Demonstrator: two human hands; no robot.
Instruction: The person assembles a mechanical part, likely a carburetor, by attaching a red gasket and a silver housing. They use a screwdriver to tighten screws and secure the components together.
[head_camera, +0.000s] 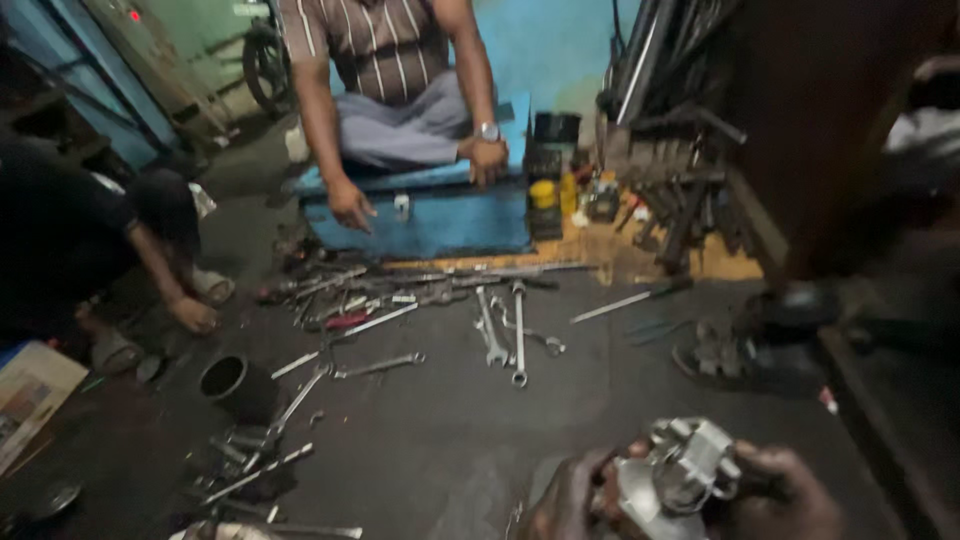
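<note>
**Two hands, one metal part, a floor of wrenches**

At the bottom edge, the left hand (568, 500) and the right hand (785, 495) are both closed around a single silvery metal part (675, 475), held between them just above the dark floor (450, 440). Both hands are cut off by the frame and blurred, so finger positions are hard to read.

Two other people are in view. One sits cross-legged on a blue metal box (430, 215), head out of frame; the other crouches at left, mostly hidden in shadow, one hand (193, 315) down on the floor.

About three long wrenches (518, 330) lie together mid-floor, with a larger scattered pile (350, 295) too tangled to count. One black cylindrical cup (232, 383) stands at left. One sandal (725, 355) lies at right. Tools on the rack (680, 190) blur together.
</note>
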